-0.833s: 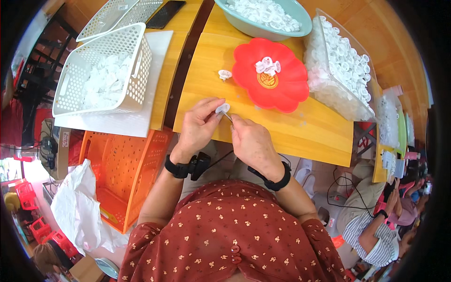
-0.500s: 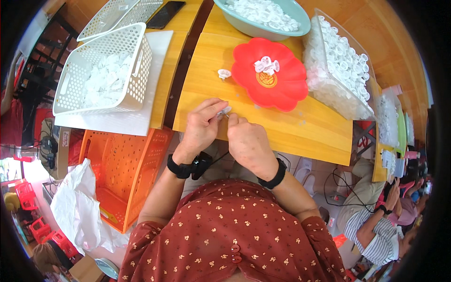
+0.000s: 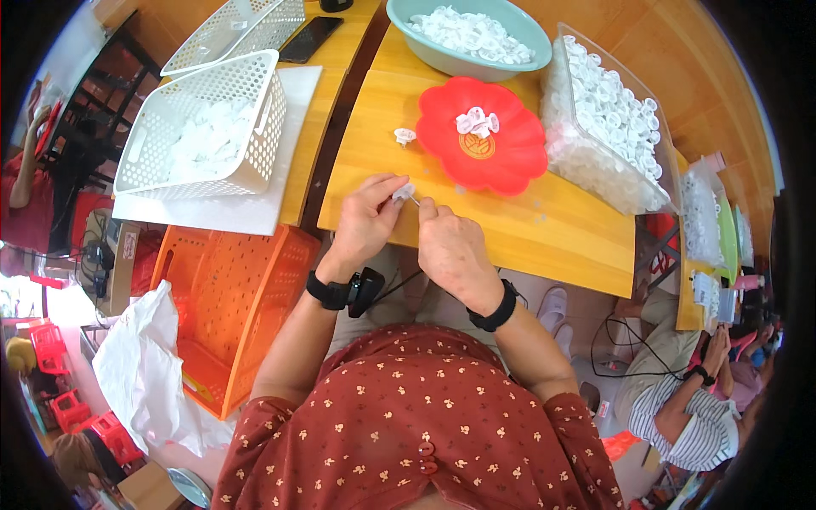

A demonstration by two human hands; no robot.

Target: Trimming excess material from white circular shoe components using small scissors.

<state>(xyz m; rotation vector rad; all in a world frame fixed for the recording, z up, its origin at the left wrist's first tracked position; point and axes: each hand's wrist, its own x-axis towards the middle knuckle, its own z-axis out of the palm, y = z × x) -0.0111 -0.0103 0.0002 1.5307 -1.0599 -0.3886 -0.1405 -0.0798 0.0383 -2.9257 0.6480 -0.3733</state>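
Near the front edge of the yellow wooden table, my left hand (image 3: 364,223) pinches a small white plastic piece (image 3: 404,193) between thumb and fingers. My right hand (image 3: 459,257) is closed around a thin metal tool (image 3: 416,201), most of it hidden in the fist. Its tip points at the piece; whether they touch, I cannot tell. Ahead lies a red flower-shaped plate (image 3: 520,151) with several white pieces bearing reddish marks (image 3: 478,122) on it. One similar piece (image 3: 405,135) rests on the wood to the plate's left.
A pale green basin (image 3: 463,64) and a clear bin (image 3: 595,140), both full of white pieces, stand behind and right. At left are a white perforated basket (image 3: 140,166), a black phone (image 3: 312,39) and an orange crate (image 3: 255,280). People sit at far right.
My right hand has drawn slightly back from the left, so more of the metal tool shows. The held piece has tilted up. The whole view has shifted a little.
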